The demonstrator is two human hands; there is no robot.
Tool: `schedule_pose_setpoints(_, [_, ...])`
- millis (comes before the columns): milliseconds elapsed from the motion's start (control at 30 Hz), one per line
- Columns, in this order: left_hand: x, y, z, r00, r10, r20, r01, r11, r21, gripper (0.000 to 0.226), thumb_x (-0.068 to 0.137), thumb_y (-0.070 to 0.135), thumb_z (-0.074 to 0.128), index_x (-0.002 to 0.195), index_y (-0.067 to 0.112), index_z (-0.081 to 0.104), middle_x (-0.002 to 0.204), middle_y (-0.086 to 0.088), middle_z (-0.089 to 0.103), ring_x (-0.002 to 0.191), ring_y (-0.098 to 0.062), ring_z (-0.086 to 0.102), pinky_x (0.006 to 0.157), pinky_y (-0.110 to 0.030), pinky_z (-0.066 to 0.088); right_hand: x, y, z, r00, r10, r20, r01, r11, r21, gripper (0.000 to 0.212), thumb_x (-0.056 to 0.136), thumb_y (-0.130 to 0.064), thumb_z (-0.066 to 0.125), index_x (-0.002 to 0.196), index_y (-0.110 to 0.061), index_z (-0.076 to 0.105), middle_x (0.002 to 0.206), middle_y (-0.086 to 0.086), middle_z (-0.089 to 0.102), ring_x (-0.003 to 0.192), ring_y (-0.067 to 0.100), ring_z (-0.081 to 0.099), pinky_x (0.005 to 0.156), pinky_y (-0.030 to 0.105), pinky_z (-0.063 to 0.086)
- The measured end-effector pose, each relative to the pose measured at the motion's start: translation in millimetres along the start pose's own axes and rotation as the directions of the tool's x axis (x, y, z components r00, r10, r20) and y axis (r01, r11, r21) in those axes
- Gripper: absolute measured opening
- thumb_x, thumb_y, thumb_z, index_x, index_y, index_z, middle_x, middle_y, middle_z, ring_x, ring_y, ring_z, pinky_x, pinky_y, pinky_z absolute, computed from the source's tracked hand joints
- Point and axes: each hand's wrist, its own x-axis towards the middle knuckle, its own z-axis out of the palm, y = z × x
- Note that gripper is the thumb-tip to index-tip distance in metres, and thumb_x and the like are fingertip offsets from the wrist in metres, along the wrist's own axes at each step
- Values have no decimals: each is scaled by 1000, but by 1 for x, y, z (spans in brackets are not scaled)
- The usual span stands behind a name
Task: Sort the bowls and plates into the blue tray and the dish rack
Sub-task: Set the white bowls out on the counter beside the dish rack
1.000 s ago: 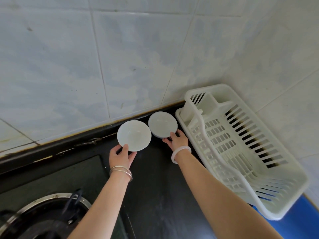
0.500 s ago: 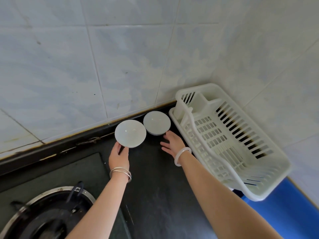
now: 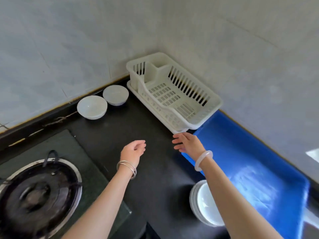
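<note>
both grips empty: left hand point(image 3: 133, 150) loosely curled, right hand point(image 3: 187, 144) open; plate stack point(image 3: 201, 204) lies below the right forearm, nearer the right

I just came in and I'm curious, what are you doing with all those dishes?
A person is sorting dishes on a dark counter. Right now both hands are empty: the left hand hangs over the counter and the right hand reaches near the corner of the white dish rack, which has nothing in it. Two white bowls sit by the wall, and a stack of plates waits beside the blue tray.
</note>
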Motion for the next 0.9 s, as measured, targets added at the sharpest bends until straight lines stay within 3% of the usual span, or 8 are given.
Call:
schedule_pose_setpoints(100, [-36,-5,39,987,-4,159,-19,989,144,23,90,9,52,108,10,66,99,-7,68,88,-17,66,86,-28,53,-43,43,-38,993,2,-120,-18,991,-134,22,94,-18,42,86,-21,62,81,-3,65,75,20,61,71,27,47])
schedule_pose_setpoints(233, [-81,-17,88,945,1,326,-116,936,332,20,89,15,56,105,18,68,90,6,66,79,-3,63,70,-9,46,-94,99,-72,956,19,-294,-112,946,-303,14,91,-21,52,92,-23,66,94,-3,65,84,17,59,66,20,43])
schedule_pose_setpoints(300, [-98,-21,107,928,4,373,-166,900,403,20,87,17,58,105,20,68,92,7,67,82,-5,63,75,-14,47,-111,122,-82,944,24,-329,-149,921,-361,14,90,-21,57,100,-20,67,106,1,65,87,19,60,74,23,42])
schedule_pose_setpoints(433, [-118,-29,126,921,22,388,-229,838,495,23,86,20,60,108,20,67,102,6,70,82,-5,59,77,-16,43,-129,150,-87,925,102,-367,-247,893,-375,22,87,-22,61,107,-17,65,111,3,66,100,23,59,79,24,38])
schedule_pose_setpoints(667, [-128,-36,129,937,29,347,-215,832,511,31,87,17,59,117,21,61,111,3,67,89,-7,58,79,-20,45,-133,152,-78,887,67,-457,-309,822,-478,14,90,-24,54,96,-12,57,98,9,66,77,25,51,65,26,35])
schedule_pose_setpoints(767, [-130,-35,128,940,17,340,-199,839,506,32,87,14,59,118,18,61,113,1,67,93,-10,60,87,-25,48,-134,147,-74,872,46,-487,-340,771,-538,18,94,-24,46,102,-10,53,96,13,65,83,32,58,63,28,36])
schedule_pose_setpoints(900, [-130,-36,126,941,-3,337,-187,829,528,30,88,12,57,117,18,61,113,0,67,102,-14,62,92,-29,48,-142,144,-79,862,41,-506,-336,793,-508,18,95,-25,46,102,-11,54,96,14,66,83,33,57,63,27,35])
